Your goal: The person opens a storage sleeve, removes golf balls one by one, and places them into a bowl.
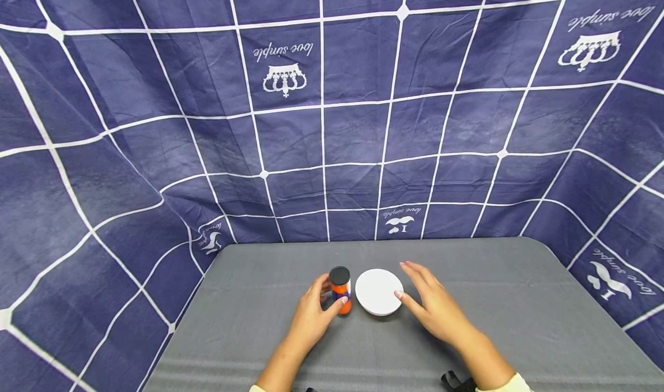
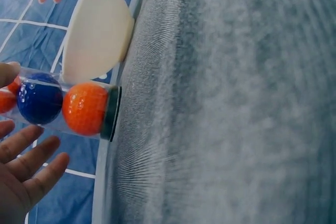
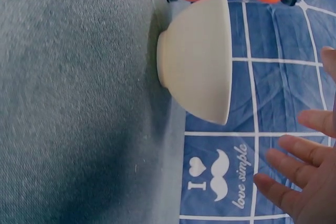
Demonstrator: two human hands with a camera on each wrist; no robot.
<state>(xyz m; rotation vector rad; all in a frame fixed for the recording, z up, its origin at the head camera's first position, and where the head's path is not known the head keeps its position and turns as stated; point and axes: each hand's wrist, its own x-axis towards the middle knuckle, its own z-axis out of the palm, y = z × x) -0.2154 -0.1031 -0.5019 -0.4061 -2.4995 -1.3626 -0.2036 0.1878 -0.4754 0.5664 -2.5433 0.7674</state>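
A clear tube (image 1: 340,291) with black caps stands upright on the grey table, and orange and blue dimpled balls (image 2: 84,109) show through its wall. My left hand (image 1: 312,313) is at the tube's left side, its thumb overlapping the front and its fingers spread around the side. In the left wrist view those fingers (image 2: 39,169) are extended, with a gap to the tube. Just right of the tube sits a white bowl (image 3: 197,61), upright on its foot. My right hand (image 1: 434,304) is spread beside the bowl's right rim, thumb tip overlapping the rim in the head view.
Grey cloth covers the table (image 1: 249,323). Behind it and along both sides hangs a blue curtain (image 1: 353,132) with white grid lines and printed crowns. A small black object (image 1: 455,380) shows by the right wrist at the near edge.
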